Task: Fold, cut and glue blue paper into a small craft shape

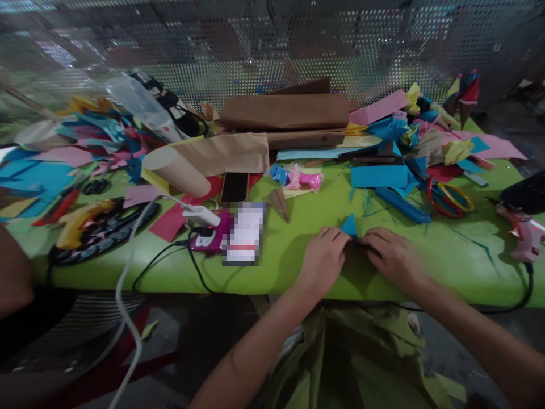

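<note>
Close to the front edge of the green table [281, 272], both of my hands pinch a small folded piece of blue paper [349, 226]. Its pointed tip sticks up between them. My left hand [326, 258] grips it from the left with bent fingers, and my right hand [394, 255] closes on the right side. A dark bit shows between the fingertips, too small to make out. Left of my hands lies a small brown paper cone [279, 204]. Beyond my right hand rest a blue stick-like object [402, 204] and scissors [450, 197] with red and yellow handles.
A pink glue gun [528, 238] lies far right, its cord trailing along the edge. Left are a phone [244, 233], a purple power strip [208, 241] with cables and a yellow glue gun [80, 224]. Brown paper [285, 111] and colored scraps line the back. Another person's arm [12, 272] shows.
</note>
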`<state>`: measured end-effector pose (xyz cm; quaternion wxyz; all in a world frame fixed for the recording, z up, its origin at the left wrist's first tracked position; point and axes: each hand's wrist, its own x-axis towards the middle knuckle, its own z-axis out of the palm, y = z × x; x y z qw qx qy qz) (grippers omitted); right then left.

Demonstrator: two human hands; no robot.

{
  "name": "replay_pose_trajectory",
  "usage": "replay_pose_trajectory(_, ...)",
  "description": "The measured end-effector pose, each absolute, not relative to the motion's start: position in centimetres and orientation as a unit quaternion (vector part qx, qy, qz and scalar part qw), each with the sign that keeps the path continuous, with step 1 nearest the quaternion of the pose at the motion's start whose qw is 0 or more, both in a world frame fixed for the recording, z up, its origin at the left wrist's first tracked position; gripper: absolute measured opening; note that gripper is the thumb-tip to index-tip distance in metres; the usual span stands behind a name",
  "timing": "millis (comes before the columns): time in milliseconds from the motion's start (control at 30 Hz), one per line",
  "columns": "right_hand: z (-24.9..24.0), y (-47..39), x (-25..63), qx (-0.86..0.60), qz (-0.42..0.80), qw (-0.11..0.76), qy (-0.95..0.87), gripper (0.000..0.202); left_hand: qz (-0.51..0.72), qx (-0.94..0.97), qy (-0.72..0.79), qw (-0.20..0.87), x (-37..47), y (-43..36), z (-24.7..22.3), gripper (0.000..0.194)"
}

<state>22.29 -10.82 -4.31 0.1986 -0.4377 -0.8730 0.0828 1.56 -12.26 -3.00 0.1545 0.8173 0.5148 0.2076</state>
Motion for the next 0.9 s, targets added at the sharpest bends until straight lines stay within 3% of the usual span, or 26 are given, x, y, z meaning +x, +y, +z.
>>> replay_pose_trajectory(700,-4.69,-10.95,21.8,-0.419,0.014,0.155,-0.895,0.024,0.185,0.833,0.5,0.145,0.93,-12.56,-2.69,0.034)
replay_pose_trajectory(900,-4.81,-10.43,22.1,-0.426,0.068,0.167,-0.886,0.02,0.187,0.835,0.499,0.139,0.95,-12.57,-2.76,0.032)
